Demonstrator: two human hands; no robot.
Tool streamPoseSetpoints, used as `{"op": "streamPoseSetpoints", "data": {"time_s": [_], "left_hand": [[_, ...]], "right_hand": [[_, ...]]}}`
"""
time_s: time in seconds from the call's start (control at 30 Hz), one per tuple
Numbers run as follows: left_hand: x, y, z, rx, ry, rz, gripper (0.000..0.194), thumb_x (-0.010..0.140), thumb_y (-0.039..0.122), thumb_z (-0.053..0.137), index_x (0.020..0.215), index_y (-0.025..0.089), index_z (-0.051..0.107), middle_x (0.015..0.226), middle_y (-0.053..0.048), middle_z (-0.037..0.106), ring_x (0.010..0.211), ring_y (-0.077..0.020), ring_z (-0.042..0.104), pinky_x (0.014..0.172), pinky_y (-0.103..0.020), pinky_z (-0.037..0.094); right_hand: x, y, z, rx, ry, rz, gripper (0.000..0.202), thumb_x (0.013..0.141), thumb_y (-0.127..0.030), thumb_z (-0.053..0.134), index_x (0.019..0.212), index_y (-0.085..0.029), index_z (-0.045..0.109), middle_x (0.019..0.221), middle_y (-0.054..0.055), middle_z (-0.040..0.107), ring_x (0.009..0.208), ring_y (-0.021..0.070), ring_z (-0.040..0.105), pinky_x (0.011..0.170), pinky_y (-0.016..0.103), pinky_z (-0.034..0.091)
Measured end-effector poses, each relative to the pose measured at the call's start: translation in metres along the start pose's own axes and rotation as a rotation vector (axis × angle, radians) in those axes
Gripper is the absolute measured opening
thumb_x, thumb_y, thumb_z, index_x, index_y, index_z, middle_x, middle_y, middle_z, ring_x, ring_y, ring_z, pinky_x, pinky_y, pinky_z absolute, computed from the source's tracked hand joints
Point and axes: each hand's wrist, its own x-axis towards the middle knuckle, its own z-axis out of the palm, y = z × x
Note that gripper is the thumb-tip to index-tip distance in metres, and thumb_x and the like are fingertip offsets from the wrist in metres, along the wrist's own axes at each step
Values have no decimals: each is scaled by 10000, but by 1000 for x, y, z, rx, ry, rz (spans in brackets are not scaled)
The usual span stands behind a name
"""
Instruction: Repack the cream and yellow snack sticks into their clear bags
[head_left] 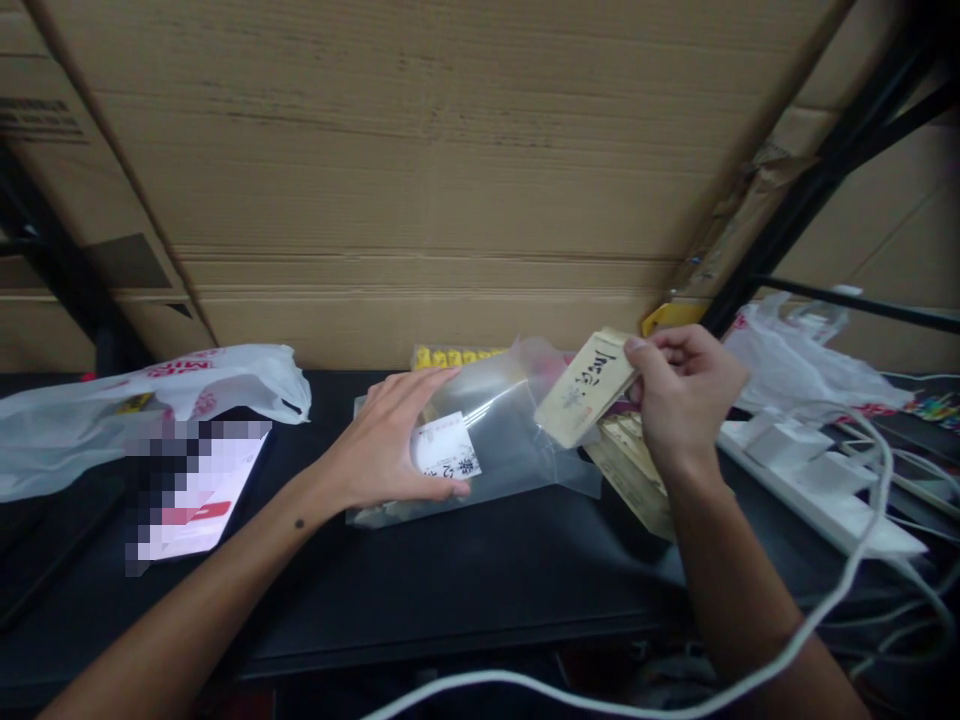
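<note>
– Packets [581, 395] of cream paper, dark writing on the front one, were just right of the middle of the frame. The right hand [684, 400] had them by the upper end, thumb and fingers clamped on the stack.

– And the left hand [386, 435]?

– Near the middle, over the clear bag [514, 430] on the counter [450, 595]. Its thumb and fingers were spread wide beside a white card [448, 447]. They seemed to touch the bag, but I couldn't tell whether they were clamped on it or only resting there.

– Which step was that, in your view?

– Handling the stack at the bag, I judged: one hand minding the plastic, the other managing the paper. The next move called for a steady left hand and a clear sight of the bag's mouth, since thin plastic probably crumpled easily.

– What couldn't you make out?

– Whether the card was inside the bag, and whether the packets touched the bag or merely overlapped it in the view. The right hand and wrist hid part of a second stack [626, 470] below. Behind the bag, some yellow things [457, 357] were mostly covered. At the left, blocks masked much of the phone [210, 490], and a white cable [484, 677] ran off the bottom edge.
</note>
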Motion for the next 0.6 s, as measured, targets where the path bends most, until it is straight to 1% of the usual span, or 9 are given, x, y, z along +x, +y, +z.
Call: {"op": "streamPoseSetpoints", "data": {"time_s": [0.1,0.2,0.23,0.3,0.33,0.4,0.5,0.53,0.6], "left_hand": [[0,0,0,-10,8,-6,1136,668,657,847,1623,324,332,1630,-151,445,1464,-427,412,1182,-644,298],[1,-1,1,-15,14,-8,1134,666,657,849,1622,324,336,1624,-149,455,1455,-429,423,1175,-646,305],[1,-1,1,-13,16,-6,1137,667,664,846,1622,321,335,1624,-149,456,1456,-426,423,1174,-641,309],[0,-1,1,-2,21,0,1145,669,681,840,1624,312,327,1627,-151,454,1461,-422,420,1176,-633,313],[0,-1,1,1,22,3,1149,668,685,839,1625,310,324,1628,-152,452,1462,-421,419,1177,-631,314],[0,1,0,-3,25,13,1156,667,675,846,1629,314,316,1631,-150,451,1462,-420,422,1180,-631,312],[0,2,0,-27,25,14,1176,647,658,867,1632,330,314,1633,-145,450,1466,-430,419,1187,-645,301],[0,2,0,-42,24,5,1195,629,669,874,1632,333,317,1636,-144,449,1469,-438,414,1191,-653,293],[-1,0,3,-112,29,-24,1195,626,697,867,1628,336,327,1644,-143,442,1479,-448,404,1198,-657,284]], "right_hand": [[-3,-6,4,37,199,-40,180,815,-326,744,768,-258,584,652,-16,510,511,161,490,438,310,356],[1,-4,2,146,351,-76,174,811,-280,729,766,-271,562,692,4,526,535,177,518,435,328,394],[3,-3,1,178,381,-81,183,811,-270,725,757,-275,550,691,4,526,531,177,521,431,330,399],[4,-1,1,200,369,-68,191,809,-269,723,745,-276,543,663,-3,534,501,171,523,413,325,397],[3,-2,2,195,333,-48,188,807,-277,725,745,-272,547,638,-11,541,475,167,522,395,317,390],[-2,-5,6,183,193,27,192,797,-305,739,748,-259,559,576,-33,551,409,158,509,357,299,377],[-13,-14,16,151,-105,136,201,789,-332,754,735,-245,581,507,-53,543,364,146,494,345,273,374],[-17,-15,19,129,-204,145,196,787,-329,752,721,-241,589,500,-52,542,369,141,491,355,266,370],[-24,-14,26,76,-374,116,193,779,-323,747,686,-231,605,515,-40,553,415,133,497,397,257,364]]}}
